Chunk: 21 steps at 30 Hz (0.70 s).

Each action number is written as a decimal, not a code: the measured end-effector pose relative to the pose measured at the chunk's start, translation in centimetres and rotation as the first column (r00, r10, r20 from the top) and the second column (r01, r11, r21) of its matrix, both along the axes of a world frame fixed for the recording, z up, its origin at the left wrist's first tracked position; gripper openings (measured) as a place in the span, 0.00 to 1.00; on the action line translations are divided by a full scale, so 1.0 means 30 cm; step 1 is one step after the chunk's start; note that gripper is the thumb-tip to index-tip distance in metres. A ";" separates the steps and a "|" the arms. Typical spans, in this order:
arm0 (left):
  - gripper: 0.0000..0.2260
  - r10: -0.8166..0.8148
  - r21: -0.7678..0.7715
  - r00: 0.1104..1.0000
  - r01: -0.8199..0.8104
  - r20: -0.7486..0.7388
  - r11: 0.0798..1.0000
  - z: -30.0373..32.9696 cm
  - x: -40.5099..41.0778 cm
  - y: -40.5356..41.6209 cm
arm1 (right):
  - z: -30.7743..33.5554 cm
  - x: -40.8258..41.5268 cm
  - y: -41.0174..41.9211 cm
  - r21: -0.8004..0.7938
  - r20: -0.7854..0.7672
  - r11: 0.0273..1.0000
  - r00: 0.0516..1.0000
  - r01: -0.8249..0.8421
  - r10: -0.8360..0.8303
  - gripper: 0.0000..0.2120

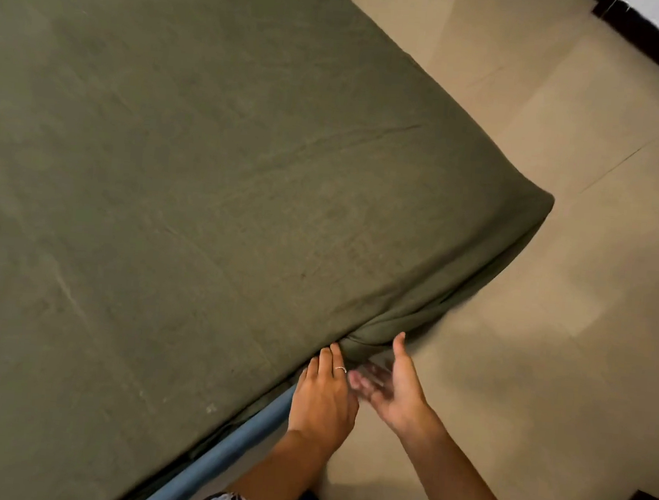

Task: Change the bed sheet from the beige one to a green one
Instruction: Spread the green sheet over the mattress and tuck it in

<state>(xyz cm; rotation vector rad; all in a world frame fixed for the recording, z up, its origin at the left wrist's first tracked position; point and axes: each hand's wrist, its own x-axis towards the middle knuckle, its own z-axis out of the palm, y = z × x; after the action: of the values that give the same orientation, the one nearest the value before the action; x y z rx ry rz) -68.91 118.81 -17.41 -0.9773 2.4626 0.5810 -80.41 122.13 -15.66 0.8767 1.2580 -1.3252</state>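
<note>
sheet [214, 185] green, spread flat over bed, wrinkle bulging at near edge | frame [225, 450] blue rail bare below | left hand [322, 399] fingers straight, pressing sheet edge | right hand [392, 381] open, palm up, holds nothing | risk: tuck incomplete, the loose fold may slip out again
</note>
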 end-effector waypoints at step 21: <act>0.21 0.339 0.230 0.919 -0.380 0.199 0.896 0.119 -0.224 -0.087 | -0.042 -0.235 -0.059 0.983 -0.175 0.084 -0.964 -0.161 0.202 0.27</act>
<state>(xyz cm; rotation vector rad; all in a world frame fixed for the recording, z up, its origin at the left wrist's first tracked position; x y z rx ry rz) -75.64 116.21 -13.84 -1.3220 2.0114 0.8929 -87.46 120.37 -16.92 -2.1232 2.1492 0.0760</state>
